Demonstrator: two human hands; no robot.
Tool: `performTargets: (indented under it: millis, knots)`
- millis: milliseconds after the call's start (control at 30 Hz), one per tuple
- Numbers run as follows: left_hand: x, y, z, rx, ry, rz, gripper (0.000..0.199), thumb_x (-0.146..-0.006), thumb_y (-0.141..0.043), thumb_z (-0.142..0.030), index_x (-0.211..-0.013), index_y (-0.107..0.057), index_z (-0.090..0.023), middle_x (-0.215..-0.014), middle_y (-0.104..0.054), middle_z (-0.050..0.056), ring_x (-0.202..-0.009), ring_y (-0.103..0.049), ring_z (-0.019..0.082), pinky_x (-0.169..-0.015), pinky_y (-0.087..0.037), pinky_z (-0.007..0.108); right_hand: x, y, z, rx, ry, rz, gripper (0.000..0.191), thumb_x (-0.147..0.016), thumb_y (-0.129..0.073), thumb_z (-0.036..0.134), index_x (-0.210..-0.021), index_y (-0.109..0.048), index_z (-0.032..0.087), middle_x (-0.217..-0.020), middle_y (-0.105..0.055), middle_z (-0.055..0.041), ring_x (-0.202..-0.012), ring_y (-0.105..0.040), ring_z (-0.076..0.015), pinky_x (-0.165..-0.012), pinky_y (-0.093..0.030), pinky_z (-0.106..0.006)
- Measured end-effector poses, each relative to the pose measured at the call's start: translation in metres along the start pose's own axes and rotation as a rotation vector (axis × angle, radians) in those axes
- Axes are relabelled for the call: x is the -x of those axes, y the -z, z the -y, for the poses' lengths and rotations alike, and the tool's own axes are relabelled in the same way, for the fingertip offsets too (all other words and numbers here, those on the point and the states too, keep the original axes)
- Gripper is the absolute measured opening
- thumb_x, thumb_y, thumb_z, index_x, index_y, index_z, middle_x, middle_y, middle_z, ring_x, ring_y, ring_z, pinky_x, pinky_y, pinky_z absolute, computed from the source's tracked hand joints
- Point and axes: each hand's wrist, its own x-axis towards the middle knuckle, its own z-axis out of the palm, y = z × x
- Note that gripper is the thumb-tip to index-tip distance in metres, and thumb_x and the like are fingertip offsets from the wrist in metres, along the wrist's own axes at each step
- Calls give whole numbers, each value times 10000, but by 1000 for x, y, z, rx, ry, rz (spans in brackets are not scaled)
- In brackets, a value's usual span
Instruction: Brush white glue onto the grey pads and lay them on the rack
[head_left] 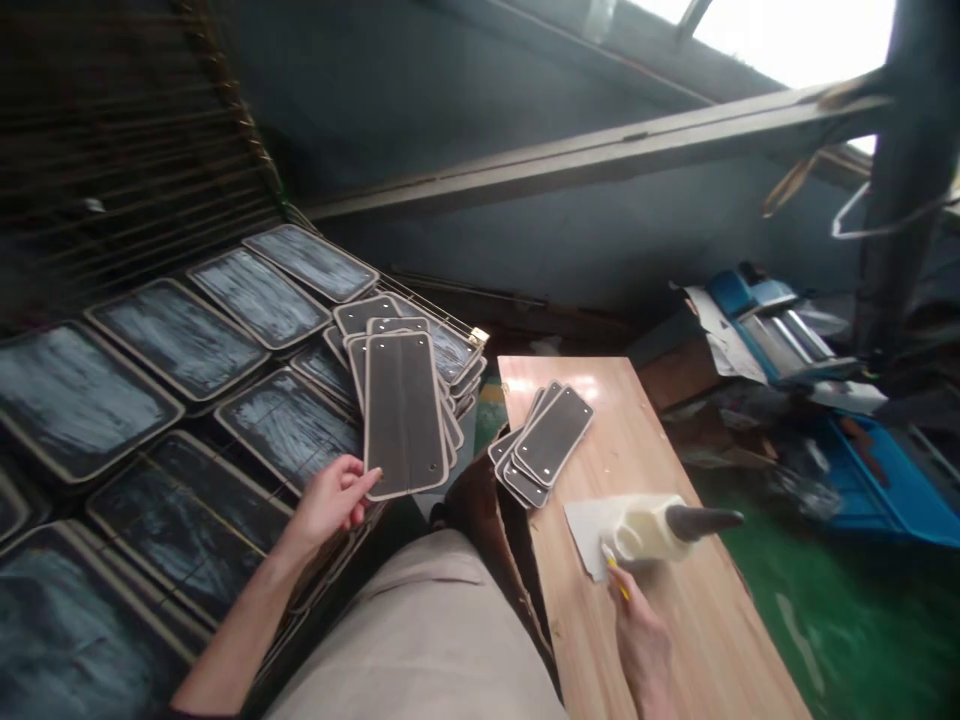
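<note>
My left hand pinches the lower left corner of a dark rectangular panel with a pale border, rounded corners and small holes. Under it lies a loose pile of similar panels, largely covered. My right hand is closed on a thin yellow brush, and its pale tip touches or hovers over a white sheet. Beside that tip lies a cream bottle with a dark nozzle pointing right. A smaller stack of panels rests further up the wooden board, nearer its left edge.
The light wooden board reaches forward on my right. On my left, a wire rack bears several panels with whitish streaks. Blue equipment and a blue bin stand beyond the board, over a green floor.
</note>
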Motion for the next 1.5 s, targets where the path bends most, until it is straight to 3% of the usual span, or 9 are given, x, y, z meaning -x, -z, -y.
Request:
performTargets:
  millis: [133, 267, 433, 667, 833, 1000, 1133, 1300, 1500]
  knots:
    - [2, -5, 0, 107, -5, 25, 403, -740, -597, -560, -766, -428, -195, -497, -582, -14, -344, -530, 128, -298, -338, 174, -28, 10, 51, -132, 7, -12, 485, -786, -485, 651, -1082, -648, 302, -808, -712, -52, -697, -684, -265, -535, -519, -316]
    - [5, -9, 5, 192, 18, 52, 405, -740, -601, -554, -778, -404, -202, -532, -598, -5, -361, -557, 135, -297, -352, 176, -59, 12, 139, -505, 121, 8, 432, -868, -503, 547, -1129, -598, 216, -796, -700, -50, -735, -683, -228, -720, -561, -346]
    - [7, -15, 13, 265, 41, 54, 416, -757, -575, -577, -797, -392, -206, -555, -603, 1, -365, -559, 132, -297, -356, 177, -91, -8, 237, -816, 363, 110, 349, -909, -526, 419, -1154, -569, 173, -847, -691, -58, -748, -682, -218, -700, -571, -370]
    - [9, -21, 11, 403, 111, -7, 422, -757, -579, -584, -813, -404, -205, -572, -609, 8, -381, -561, 123, -312, -346, 173, -147, -44, 333, -640, 875, 315, 261, -952, -463, 360, -1138, -566, 207, -890, -702, -40, -786, -689, -193, -698, -548, -308]
    - [7, -27, 12, 428, 129, -50, 417, -768, -571, -577, -822, -403, -199, -563, -608, -4, -359, -539, 109, -305, -337, 163, -186, -66, 383, -412, 1124, 312, 265, -967, -423, 389, -1108, -573, 223, -842, -706, -36, -692, -678, -183, -597, -487, -250]
    - [7, -32, 17, 440, 119, -102, 375, -796, -557, -533, -840, -413, -189, -562, -605, -23, -352, -535, 102, -298, -333, 152, -211, -88, 410, -327, 1239, 298, 256, -977, -403, 344, -1105, -573, 201, -856, -702, -52, -694, -669, -177, -604, -460, -236]
    - [9, -33, 14, 453, 137, -139, 360, -802, -558, -515, -838, -419, -184, -560, -598, -28, -346, -529, 98, -293, -329, 147, -213, -94, 411, -230, 1305, 321, 249, -976, -402, 333, -1090, -578, 198, -808, -690, -45, -627, -647, -169, -562, -433, -234]
    - [10, -33, 9, 454, 148, -160, 347, -809, -555, -500, -842, -428, -179, -562, -594, -28, -355, -530, 97, -300, -337, 147, -190, -66, 382, -173, 1330, 462, 238, -980, -399, 333, -1069, -570, 194, -749, -673, -40, -589, -629, -166, -540, -423, -236]
    - [11, -31, 7, 448, 153, -164, 297, -822, -549, -444, -843, -427, -174, -563, -596, -23, -357, -527, 95, -298, -334, 146, -147, -20, 341, -189, 1224, 879, 202, -991, -378, 303, -1106, -523, 221, -757, -662, -15, -604, -631, -143, -560, -444, -214]
